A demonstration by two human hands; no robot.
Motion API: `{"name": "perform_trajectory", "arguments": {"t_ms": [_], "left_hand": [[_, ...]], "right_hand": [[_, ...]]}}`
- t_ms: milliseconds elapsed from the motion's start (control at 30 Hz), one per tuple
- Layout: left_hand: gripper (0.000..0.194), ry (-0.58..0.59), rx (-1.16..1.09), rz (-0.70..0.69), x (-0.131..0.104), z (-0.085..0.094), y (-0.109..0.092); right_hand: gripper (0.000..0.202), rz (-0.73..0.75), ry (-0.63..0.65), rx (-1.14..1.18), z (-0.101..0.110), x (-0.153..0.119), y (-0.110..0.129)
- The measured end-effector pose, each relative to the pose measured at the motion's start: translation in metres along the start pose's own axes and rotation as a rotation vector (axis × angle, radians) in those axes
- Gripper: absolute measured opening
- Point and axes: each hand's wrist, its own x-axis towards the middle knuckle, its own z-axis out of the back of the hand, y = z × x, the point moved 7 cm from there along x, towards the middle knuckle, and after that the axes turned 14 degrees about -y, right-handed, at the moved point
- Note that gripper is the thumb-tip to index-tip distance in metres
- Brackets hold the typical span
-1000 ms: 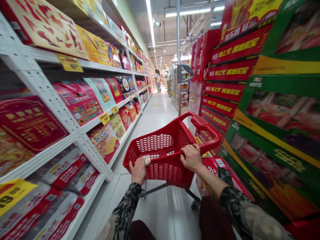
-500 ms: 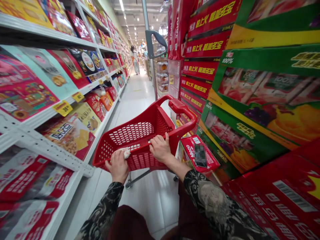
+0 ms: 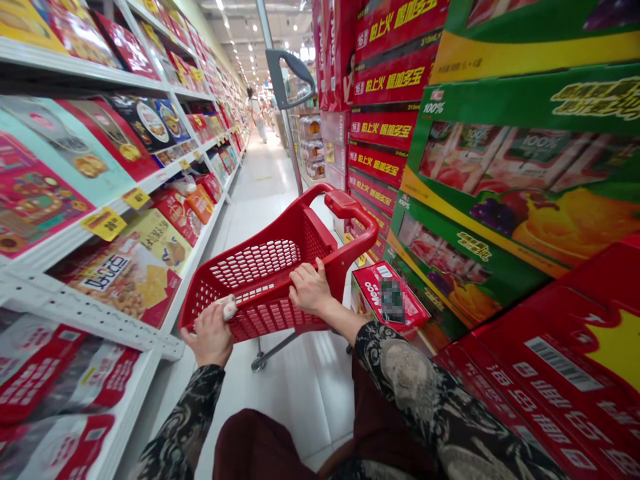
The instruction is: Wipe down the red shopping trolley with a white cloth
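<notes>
A red plastic shopping cart [image 3: 295,320] with a perforated basket stands in front of me, its long side toward me and its handle at the upper right. My left hand [image 3: 214,332] is closed over the near rim close to the left corner. A small crumpled white thing, perhaps tissue [image 3: 229,308], sticks out by its thumb. With fingers curled over the same rim, my right hand [image 3: 310,288] grips it farther right, nearer the handle. The part of the basket floor that shows is bare red plastic; the near wall hides some of it.
Left, white shelves [image 3: 150,340] hold packaged snacks. Stacked red drink cartons [image 3: 383,127] and green juice boxes [image 3: 500,160] line the right, with a red Meco box [image 3: 370,287] low beside the cart. A metal pole [image 3: 293,147] rises beyond it. A person [image 3: 257,117] is far down the aisle.
The view has shifted, so shelves and boxes sit farther left. My left hand now lies nearer the basket's left corner. Both hands still grip the rim, and the distant person appears farther away.
</notes>
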Motion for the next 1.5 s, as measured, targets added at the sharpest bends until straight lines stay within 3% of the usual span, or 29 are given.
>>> {"name": "perform_trajectory", "arguments": {"t_ms": [233,367,500,600,800,1100,1300,1500], "left_hand": [[0.034,-0.066,0.011,0.011,-0.005,0.001,0.011],[0.038,-0.073,0.030,0.020,-0.013,0.000,0.033],[0.041,-0.021,0.062,0.080,-0.011,-0.002,0.057],[0.042,0.031,0.068,0.074,-0.007,-0.006,0.062],[0.053,0.061,0.044,0.008,-0.013,-0.014,0.057],[0.049,0.036,0.002,-0.032,-0.034,-0.004,0.055],[0.045,-0.020,-0.087,-0.057,-0.036,-0.007,0.028],[0.046,0.042,-0.189,-0.127,-0.038,-0.003,0.010]], "right_hand": [[0.019,-0.014,0.026,0.024,0.005,-0.006,0.015],[0.023,0.080,0.021,0.056,0.005,-0.014,0.027],[0.030,0.193,0.025,0.074,-0.002,-0.013,0.034],[0.030,0.195,0.033,0.083,-0.007,-0.003,0.029],[0.023,0.174,0.074,0.054,-0.006,0.022,0.008],[0.039,0.286,0.189,0.036,-0.012,0.028,-0.019],[0.044,0.239,0.182,-0.035,-0.015,0.027,-0.033],[0.058,0.186,0.165,-0.125,-0.014,0.015,-0.050]]}}
